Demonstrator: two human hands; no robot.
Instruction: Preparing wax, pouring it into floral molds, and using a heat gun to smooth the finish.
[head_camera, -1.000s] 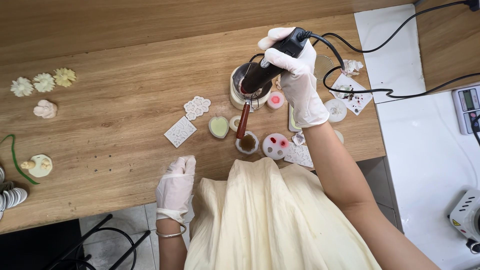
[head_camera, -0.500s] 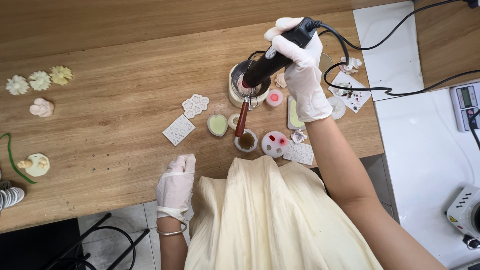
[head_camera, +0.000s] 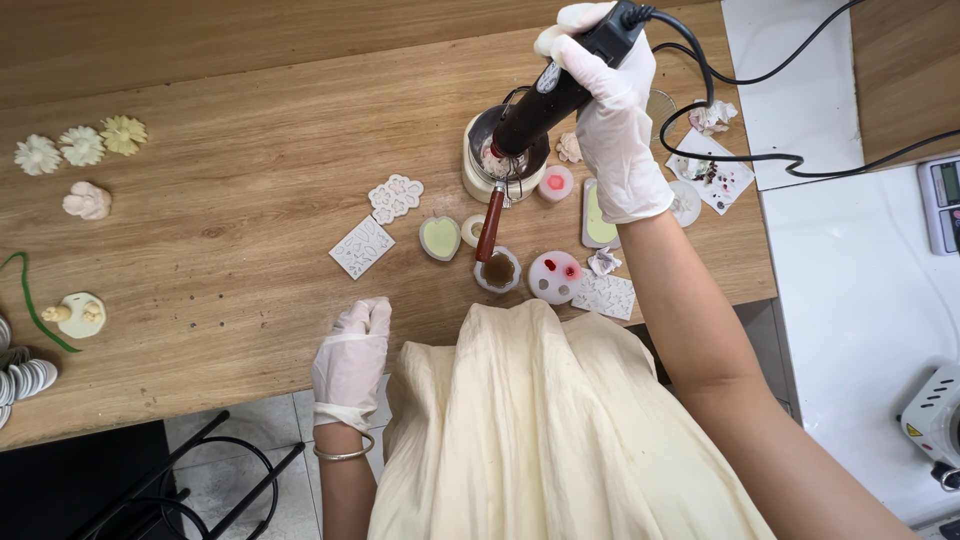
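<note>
Three small flowers (head_camera: 80, 146), white, cream and yellow, sit in a row far left on the wooden table (head_camera: 230, 110), with a pink one (head_camera: 86, 200) just below them. My left hand (head_camera: 352, 358) in its white glove rests flat at the near table edge, fingers loose, holding nothing. Near it lie two white lacy moulds (head_camera: 378, 224) and a green heart mould (head_camera: 440, 238). A little spoon with a red-brown handle (head_camera: 492, 248) lies next, its bowl near me. Behind it stands the small cream pot (head_camera: 505, 155). My right hand (head_camera: 615, 120) is wrapped tight round a black electric tool (head_camera: 565, 85), which tilts down with its tip over the pot. A black cord (head_camera: 780, 120) runs off to the right.
</note>
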